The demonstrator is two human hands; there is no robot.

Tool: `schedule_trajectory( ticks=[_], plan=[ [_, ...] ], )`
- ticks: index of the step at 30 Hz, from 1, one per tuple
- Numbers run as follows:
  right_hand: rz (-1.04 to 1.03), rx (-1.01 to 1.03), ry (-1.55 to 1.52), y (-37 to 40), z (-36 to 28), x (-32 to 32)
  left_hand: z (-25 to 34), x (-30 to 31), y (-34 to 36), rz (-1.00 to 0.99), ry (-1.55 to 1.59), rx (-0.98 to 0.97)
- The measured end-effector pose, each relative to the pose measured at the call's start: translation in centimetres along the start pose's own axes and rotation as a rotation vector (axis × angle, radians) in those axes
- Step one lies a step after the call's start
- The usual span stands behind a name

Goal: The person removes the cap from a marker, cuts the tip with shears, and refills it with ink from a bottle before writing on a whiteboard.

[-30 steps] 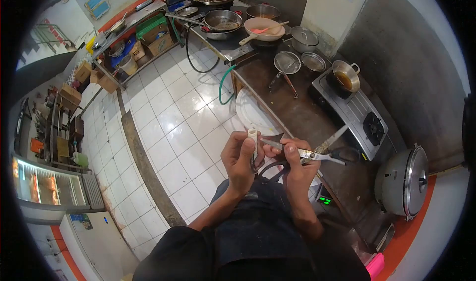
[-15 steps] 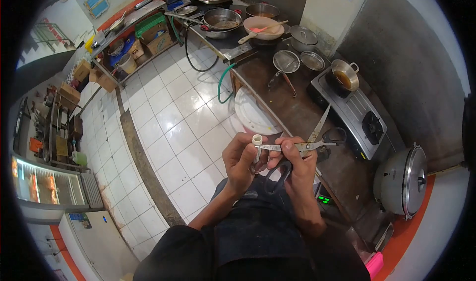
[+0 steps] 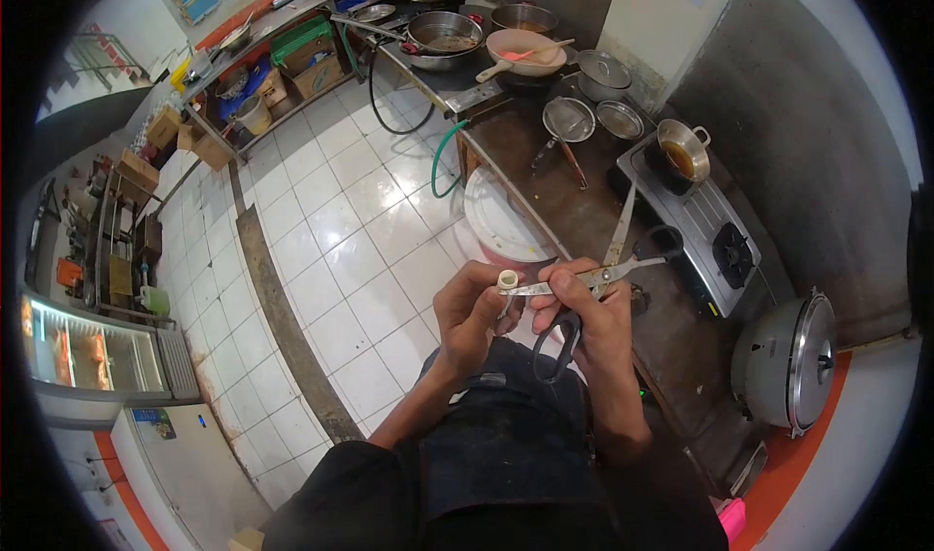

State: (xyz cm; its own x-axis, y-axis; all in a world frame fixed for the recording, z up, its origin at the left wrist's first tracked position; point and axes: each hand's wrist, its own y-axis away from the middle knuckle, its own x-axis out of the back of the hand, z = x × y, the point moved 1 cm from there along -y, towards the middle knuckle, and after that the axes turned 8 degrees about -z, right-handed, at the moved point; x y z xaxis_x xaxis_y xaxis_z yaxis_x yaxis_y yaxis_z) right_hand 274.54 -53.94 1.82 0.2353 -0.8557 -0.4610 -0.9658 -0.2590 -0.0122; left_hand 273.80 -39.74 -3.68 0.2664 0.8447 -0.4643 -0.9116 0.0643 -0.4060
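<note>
Since a sec ago your R hand (image 3: pixel 593 319), closed on the scissors (image 3: pixel 619 230), has swung them wider open, w/ one blade now at the rim of the white tube (image 3: pixel 506 281) your L hand (image 3: pixel 472 313) pinches upright, just off the bench's (image 3: pixel 574 211) front edge.

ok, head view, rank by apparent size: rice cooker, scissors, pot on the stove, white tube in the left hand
1. rice cooker
2. scissors, open; nearness to the camera inflates them
3. pot
4. white tube, clearly smallest
</note>
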Motion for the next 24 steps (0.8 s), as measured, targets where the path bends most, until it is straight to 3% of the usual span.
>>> schedule_trajectory(
  ticks=[6,24],
  plan=[
    [0.003,-0.172,-0.144,-1.3,1.6,0.7,-0.7,2.1,0.1,0.009,-0.077,-0.018],
    [0.016,0.069,-0.031,-5.0,4.7,-1.5,-2.0,3.8,-1.0,0.228,0.106,0.001]
  ],
)
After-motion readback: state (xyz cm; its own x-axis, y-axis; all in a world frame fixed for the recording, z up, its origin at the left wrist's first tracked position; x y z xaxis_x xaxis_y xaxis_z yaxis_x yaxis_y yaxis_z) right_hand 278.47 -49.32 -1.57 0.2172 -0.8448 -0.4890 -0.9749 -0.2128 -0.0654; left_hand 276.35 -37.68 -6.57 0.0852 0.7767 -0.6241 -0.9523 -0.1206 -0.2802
